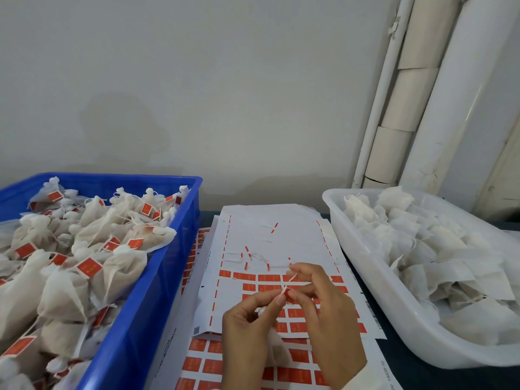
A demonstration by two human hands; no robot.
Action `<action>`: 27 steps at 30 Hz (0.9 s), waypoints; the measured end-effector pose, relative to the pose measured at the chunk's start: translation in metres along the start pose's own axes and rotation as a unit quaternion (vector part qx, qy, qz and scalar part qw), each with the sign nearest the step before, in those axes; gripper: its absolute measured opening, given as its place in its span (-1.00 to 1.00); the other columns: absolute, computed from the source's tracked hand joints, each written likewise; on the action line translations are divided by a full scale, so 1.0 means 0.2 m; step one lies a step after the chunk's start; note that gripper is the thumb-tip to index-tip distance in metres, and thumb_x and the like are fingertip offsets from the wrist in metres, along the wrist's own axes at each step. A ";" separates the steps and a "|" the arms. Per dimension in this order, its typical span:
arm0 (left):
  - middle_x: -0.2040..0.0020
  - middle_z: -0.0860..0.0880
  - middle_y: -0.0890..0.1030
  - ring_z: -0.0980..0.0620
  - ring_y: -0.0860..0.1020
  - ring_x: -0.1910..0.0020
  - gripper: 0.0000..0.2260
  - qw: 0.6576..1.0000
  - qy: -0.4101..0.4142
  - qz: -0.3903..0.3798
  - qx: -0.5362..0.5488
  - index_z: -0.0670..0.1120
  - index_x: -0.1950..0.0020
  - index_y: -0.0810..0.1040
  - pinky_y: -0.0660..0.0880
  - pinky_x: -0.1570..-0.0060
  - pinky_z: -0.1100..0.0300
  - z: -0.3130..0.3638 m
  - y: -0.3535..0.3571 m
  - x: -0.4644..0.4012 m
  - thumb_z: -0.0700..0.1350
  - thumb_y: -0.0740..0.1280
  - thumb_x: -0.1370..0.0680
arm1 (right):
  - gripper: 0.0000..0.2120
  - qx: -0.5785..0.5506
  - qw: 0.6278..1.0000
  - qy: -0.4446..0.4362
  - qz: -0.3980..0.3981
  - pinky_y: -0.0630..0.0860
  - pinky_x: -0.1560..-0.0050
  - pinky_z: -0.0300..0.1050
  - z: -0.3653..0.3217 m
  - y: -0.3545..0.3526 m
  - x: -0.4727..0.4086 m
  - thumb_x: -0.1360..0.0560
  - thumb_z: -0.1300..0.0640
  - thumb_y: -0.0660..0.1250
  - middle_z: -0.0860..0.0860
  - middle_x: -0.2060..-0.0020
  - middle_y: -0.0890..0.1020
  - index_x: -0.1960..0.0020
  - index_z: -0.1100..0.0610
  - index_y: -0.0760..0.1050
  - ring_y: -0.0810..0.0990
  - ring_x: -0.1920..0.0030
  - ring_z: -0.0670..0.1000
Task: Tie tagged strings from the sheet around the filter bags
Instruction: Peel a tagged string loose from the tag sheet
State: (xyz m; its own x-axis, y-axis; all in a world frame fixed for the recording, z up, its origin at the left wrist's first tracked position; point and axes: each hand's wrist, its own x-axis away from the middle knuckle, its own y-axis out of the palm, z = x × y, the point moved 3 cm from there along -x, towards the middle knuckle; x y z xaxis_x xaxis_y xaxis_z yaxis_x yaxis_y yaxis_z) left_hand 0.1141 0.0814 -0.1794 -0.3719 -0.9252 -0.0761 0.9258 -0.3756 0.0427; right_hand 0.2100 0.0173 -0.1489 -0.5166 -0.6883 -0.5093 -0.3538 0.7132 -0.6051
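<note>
From the head camera, both hands meet low in the middle, over a white sheet point(270, 235) whose near half carries rows of orange-red tags. The left hand point(247, 330) has its fingers curled round the gathered neck of a white filter bag point(274, 344), the body of which hangs below and between the two palms. The left thumb and forefinger also pinch one end of a thin string point(289, 282). The right hand point(323, 311) pinches the same string further along, so that it runs taut and slanting upward from the left fingertips to the right ones. Its tag seems to sit at the upper end, though it is too small to be sure.

On the bare upper part of the sheet lie a few loose strings and red scraps. To the left stands a blue crate point(157, 277) heaped with tied bags bearing orange tags. To the right stands a white tub point(365, 266) filled with untied bags. More tag sheets lie under the top one.
</note>
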 end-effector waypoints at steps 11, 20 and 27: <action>0.32 0.27 0.64 0.17 0.55 0.19 -0.86 0.998 -0.026 -0.015 0.046 0.17 0.27 0.61 0.41 0.23 0.44 0.00 0.00 0.00 -0.09 0.40 -0.42 | -0.69 -0.025 0.999 0.014 -0.015 0.27 0.10 -0.65 -0.01 -0.02 0.00 -0.49 0.06 0.29 -0.13 -0.10 0.59 -0.22 -0.03 0.42 0.59 -0.03 -0.12; 0.32 0.41 0.59 0.31 0.52 0.16 -0.88 0.997 -0.033 -0.035 0.060 0.16 0.21 0.62 0.38 0.26 0.52 -0.02 0.02 -0.01 -0.10 0.39 -0.41 | -0.80 0.096 0.967 -0.184 0.148 0.55 0.36 -0.30 -0.09 -0.04 0.00 -0.31 0.19 0.35 0.03 0.31 0.69 0.12 0.26 0.62 0.65 0.44 -0.08; 0.34 0.42 0.58 0.33 0.50 0.18 -0.92 0.996 -0.043 -0.043 0.058 0.14 0.20 0.62 0.37 0.22 0.50 -0.03 0.02 -0.01 -0.06 0.39 -0.41 | -0.30 0.090 0.962 -0.207 0.154 0.56 0.34 -0.27 -0.12 -0.05 -0.01 -0.61 -0.12 -0.16 0.05 0.33 0.69 0.15 0.29 0.62 0.65 0.43 -0.07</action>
State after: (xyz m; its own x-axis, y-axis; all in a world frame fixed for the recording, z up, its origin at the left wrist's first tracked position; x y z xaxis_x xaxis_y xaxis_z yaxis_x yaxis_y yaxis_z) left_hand 0.1195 0.0827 -0.1845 -0.4583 -0.8888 0.0018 0.8782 -0.4525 0.1552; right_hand 0.1950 0.0147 -0.1269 -0.2080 -0.4688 -0.8584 -0.0739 0.8827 -0.4642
